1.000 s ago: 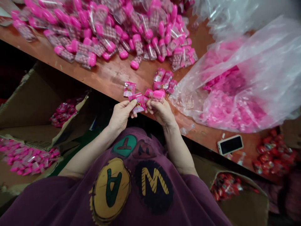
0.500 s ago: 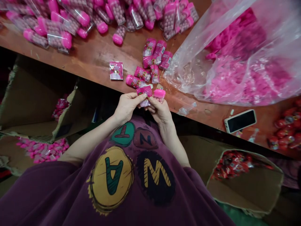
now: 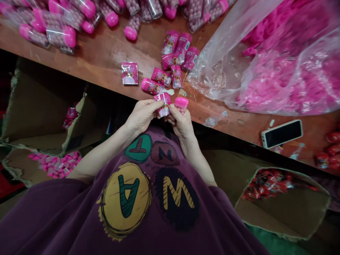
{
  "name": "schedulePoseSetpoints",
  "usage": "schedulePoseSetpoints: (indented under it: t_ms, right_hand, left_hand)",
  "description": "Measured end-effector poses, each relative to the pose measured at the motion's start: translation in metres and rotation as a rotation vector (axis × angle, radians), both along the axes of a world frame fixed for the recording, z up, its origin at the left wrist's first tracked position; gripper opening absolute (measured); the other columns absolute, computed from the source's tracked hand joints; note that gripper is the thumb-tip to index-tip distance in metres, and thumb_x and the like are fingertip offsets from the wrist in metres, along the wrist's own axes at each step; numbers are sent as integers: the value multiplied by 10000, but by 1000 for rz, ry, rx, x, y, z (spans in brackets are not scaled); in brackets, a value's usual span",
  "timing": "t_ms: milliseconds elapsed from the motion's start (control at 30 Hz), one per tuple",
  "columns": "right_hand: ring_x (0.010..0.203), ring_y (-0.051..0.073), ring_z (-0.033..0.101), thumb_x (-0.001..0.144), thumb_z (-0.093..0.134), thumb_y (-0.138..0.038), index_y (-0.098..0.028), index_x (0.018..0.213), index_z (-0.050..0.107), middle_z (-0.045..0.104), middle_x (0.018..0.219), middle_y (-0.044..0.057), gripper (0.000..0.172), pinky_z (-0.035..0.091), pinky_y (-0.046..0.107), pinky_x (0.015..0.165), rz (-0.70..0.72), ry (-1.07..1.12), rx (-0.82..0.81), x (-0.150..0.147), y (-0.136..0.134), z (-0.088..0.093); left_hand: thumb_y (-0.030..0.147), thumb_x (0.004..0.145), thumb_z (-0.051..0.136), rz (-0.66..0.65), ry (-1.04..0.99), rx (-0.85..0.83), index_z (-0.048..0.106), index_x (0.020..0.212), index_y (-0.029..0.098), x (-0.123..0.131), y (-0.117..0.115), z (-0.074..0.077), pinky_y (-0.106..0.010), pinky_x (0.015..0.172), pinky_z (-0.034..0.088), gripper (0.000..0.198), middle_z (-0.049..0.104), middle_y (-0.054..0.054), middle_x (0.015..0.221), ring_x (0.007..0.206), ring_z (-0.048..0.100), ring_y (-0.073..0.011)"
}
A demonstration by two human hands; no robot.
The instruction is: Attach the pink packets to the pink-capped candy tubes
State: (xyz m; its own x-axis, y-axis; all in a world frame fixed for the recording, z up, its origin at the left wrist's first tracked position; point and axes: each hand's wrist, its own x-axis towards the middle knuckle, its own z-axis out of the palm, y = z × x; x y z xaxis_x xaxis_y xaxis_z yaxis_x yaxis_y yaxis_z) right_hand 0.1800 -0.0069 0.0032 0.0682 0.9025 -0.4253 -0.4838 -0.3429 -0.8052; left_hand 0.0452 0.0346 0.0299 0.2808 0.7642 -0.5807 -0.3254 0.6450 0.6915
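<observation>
My left hand (image 3: 144, 112) pinches the left side of a small pink printed wrapper (image 3: 163, 103) at the table's front edge. Fingers of my right hand (image 3: 182, 120) touch the wrapper's right side, and the same hand holds a pink-capped container of pale pink balls (image 3: 181, 103). Just beyond my hands lie a wrapped container (image 3: 152, 86) and several more in pink printed sleeves (image 3: 183, 47). A flat pink wrapper (image 3: 130, 73) rests by itself to their left.
Many pink-capped containers (image 3: 60, 32) line the back left of the wooden table (image 3: 101, 60). A clear plastic bag (image 3: 289, 78) of pink pieces and a phone (image 3: 282, 134) sit at right. Open cardboard boxes (image 3: 284, 216) stand below the table edge.
The view has shifted slightly, so the table items appear displaced. Both hands stay together at the wrapper, which now faces the camera more flatly.
</observation>
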Motion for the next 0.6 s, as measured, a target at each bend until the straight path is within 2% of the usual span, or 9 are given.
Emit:
schedulePoseSetpoints:
  t_ms: [133, 267, 433, 500, 600]
  right_hand:
    - [400, 41, 239, 767, 821, -728, -241, 691, 475, 305, 464, -139, 602, 409, 231, 471, 5, 31, -11, 1, 1, -4]
    - [372, 58, 245, 815, 676, -835, -265, 813, 473, 452, 479, -122, 605, 413, 256, 452, -28, 1, -16, 6, -6, 1]
    - [367, 71, 370, 887, 685, -706, -270, 937, 472, 630, 552, -81, 488, 271, 219, 394, 34, -77, 18, 1, -25, 12]
    - [365, 64, 367, 926, 658, -672, -266, 949, 471, 655, 577, -75, 448, 280, 213, 395, 46, -72, 7, -6, -29, 12]
    - [382, 52, 362, 946, 642, -669, -262, 956, 469, 667, 621, -75, 441, 348, 214, 426, -12, -102, -2, -15, -29, 8]
  left_hand:
    - [290, 825, 892, 44, 53, -13, 675, 649, 130, -1, 0, -1, -228, 548, 413, 322, 639, -9, 598, 524, 552, -71]
    - [348, 813, 905, 144, 74, -41, 642, 657, 142, -3, 2, 0, -217, 531, 408, 369, 608, 18, 580, 505, 521, -59]
    - [374, 836, 886, 208, 79, -104, 616, 672, 158, -1, 4, -1, -221, 549, 429, 382, 601, 26, 590, 512, 520, -59]
    - [381, 848, 875, 217, 56, -106, 624, 686, 158, 1, 3, -3, -222, 559, 439, 373, 606, 24, 604, 521, 531, -59]
    - [404, 857, 864, 219, 41, -109, 638, 709, 159, 3, 1, -7, -223, 571, 454, 365, 607, 25, 613, 535, 546, -62]
